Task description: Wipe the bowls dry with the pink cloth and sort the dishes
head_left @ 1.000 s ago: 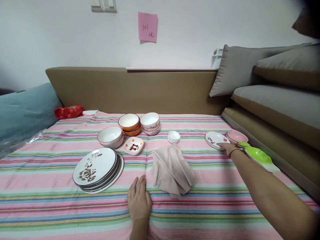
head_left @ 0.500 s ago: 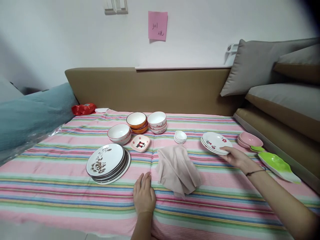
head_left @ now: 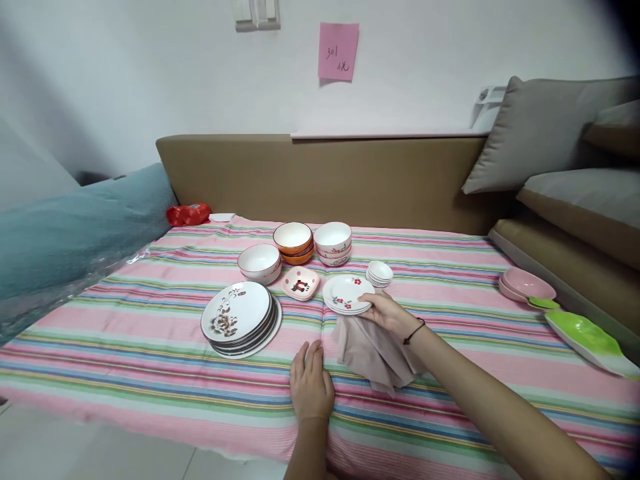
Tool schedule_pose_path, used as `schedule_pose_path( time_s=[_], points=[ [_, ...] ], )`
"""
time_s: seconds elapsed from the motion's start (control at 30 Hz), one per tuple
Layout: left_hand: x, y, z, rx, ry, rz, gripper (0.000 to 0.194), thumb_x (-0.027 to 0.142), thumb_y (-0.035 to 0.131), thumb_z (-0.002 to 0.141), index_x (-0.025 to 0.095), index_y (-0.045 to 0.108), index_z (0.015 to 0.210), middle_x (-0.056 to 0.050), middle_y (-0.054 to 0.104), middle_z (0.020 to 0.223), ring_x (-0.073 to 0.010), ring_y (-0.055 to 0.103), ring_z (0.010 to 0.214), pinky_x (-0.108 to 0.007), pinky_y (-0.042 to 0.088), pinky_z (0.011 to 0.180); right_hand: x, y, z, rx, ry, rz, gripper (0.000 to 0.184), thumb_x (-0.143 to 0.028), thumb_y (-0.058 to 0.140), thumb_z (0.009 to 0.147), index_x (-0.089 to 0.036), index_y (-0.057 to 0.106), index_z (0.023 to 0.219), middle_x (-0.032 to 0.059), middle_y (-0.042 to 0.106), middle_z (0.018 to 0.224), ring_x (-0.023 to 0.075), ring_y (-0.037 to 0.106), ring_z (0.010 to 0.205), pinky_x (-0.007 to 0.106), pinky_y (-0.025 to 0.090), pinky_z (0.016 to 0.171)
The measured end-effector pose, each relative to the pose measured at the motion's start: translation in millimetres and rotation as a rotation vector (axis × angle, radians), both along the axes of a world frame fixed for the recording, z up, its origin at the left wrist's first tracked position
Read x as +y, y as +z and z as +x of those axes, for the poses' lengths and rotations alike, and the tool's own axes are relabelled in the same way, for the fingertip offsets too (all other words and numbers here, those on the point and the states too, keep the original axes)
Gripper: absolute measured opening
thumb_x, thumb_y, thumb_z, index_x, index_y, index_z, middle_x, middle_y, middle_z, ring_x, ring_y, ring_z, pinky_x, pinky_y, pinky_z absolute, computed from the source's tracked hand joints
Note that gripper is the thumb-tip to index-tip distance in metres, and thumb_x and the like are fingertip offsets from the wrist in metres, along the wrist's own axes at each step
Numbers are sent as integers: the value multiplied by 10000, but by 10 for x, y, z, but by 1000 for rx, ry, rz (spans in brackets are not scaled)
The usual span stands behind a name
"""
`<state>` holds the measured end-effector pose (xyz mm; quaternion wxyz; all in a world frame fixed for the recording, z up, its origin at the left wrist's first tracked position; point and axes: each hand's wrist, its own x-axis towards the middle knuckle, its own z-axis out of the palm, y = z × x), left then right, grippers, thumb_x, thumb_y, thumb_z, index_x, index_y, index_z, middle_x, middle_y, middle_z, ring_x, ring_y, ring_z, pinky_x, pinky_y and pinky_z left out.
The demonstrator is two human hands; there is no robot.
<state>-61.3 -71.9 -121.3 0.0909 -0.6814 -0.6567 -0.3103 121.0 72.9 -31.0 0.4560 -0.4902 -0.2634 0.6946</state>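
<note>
My right hand [head_left: 390, 313] grips the near edge of a small stack of white plates with red flowers [head_left: 347, 294], held just above a crumpled beige cloth [head_left: 375, 350]. Flat on the striped cover lies my left hand [head_left: 311, 385], fingers together and stretched out, holding nothing, just left of the cloth. A stack of larger plates with a brown flower pattern [head_left: 237, 319] sits to the left of it.
Behind stand white bowls [head_left: 259, 262], orange bowls [head_left: 293, 241], red-patterned white bowls [head_left: 333, 241], a small pink square dish [head_left: 300, 282] and tiny white saucers [head_left: 380, 273]. Pink dishes [head_left: 527, 286] and a green leaf-shaped dish [head_left: 585, 333] lie far right. Cushions [head_left: 545, 133] rise beyond.
My right hand took hold of the flowered plates at the far right and carried them left to above the cloth. The view shifted; my left hand stayed put.
</note>
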Motion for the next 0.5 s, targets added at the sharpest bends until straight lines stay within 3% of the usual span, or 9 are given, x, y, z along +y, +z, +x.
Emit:
schedule_pose_path(
  time_s=[0.27, 0.5],
  points=[
    [-14, -29, 44, -54, 17, -24, 466, 39, 429, 799, 167, 646, 1191, -25, 647, 1274, -249, 506, 1247, -415, 341, 1075, 447, -282, -216, -71, -113, -19, 238, -6, 604, 733, -152, 575, 919, 30, 708, 901, 153, 698, 800, 294, 627, 704],
    [-15, -28, 58, -84, 13, -22, 474, 39, 442, 783, 175, 653, 1185, -23, 653, 1265, -245, 516, 1239, -412, 344, 1080, 537, -387, -279, -72, -33, 70, 156, -89, 559, 776, -200, 552, 886, 33, 703, 842, 179, 703, 855, 355, 612, 805]
  ],
)
